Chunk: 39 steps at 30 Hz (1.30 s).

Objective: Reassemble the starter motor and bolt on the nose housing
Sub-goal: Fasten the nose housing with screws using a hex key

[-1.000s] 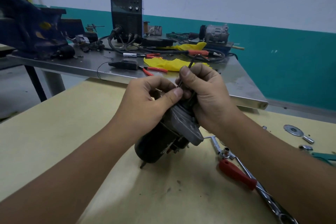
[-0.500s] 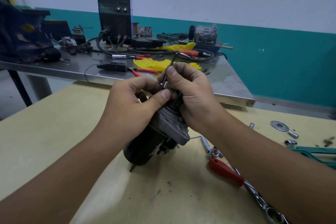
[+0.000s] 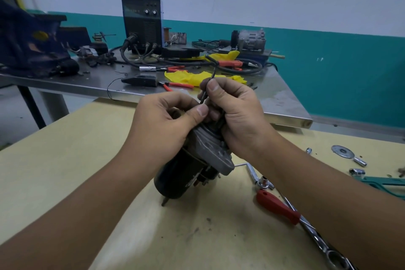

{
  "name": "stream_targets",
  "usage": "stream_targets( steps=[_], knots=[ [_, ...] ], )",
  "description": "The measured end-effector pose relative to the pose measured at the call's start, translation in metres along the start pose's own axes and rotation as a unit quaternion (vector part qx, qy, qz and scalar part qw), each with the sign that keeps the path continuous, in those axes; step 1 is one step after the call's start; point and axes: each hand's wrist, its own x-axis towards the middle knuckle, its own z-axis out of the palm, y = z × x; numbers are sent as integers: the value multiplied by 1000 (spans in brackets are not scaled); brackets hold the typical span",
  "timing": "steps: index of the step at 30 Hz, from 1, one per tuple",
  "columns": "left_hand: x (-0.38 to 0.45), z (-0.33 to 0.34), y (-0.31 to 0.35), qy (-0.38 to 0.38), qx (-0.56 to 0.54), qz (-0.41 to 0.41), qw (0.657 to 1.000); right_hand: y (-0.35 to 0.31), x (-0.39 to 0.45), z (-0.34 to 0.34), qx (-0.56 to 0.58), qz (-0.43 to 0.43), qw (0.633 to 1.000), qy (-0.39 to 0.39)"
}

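Centre: your starter motor stands tilted on the table, nose housing uppermost.
Hands: your left hand left of it, right hand right (hex key between its fingers).
Right: screwdriver, sockets.
Behind: second table carrying welder.

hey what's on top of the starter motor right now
Both hands: the left hand grips the starter motor at its upper end, and the right hand pinches a thin hex key there. The key's tip and any bolt are covered.
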Motion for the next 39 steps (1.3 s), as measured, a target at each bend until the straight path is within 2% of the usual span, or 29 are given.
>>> stream_targets(
  steps=[6, 8, 10, 12, 17, 19, 23, 25, 28, 31, 35, 39],
  knots=[
    [0, 2, 2, -10, -13, 1, 1000, -1, 3, 0, -10, -33, 999, 12],
    [1, 1, 2, -25, -15, -6, 1000, -10, 5, -2, -104, -95, 990, -10],
    [2, 0, 1, -45, -19, -14, 999, -22, 7, -6, -246, -168, 953, -52],
    [1, 0, 2, -63, -27, -21, 997, -29, 10, -8, -319, -202, 924, -66],
    [-25, 14, -14, 13, 13, 29, 999, -23, 10, 4, -301, -185, 935, 19],
    [-41, 11, -27, -19, 2, 27, 999, -20, 10, 4, -290, -187, 938, 39],
    [-52, -4, -52, -102, 131, -27, 986, -19, 9, 4, -281, -196, 938, 52],
    [-53, -3, -60, -111, 158, -49, 980, -20, 7, 5, -294, -207, 931, 57],
    [-55, 2, -67, -96, 175, -27, 979, -24, 2, 4, -318, -225, 918, 71],
    [-57, 4, -67, -83, 183, -27, 979, -33, 3, 4, -378, -232, 892, 92],
    [-57, 5, -66, -62, 166, -54, 983, -54, 4, 8, -465, -199, 858, 91],
    [-52, 5, -66, -42, 131, -100, 986, -72, 4, 14, -581, -173, 793, 61]
  ],
)
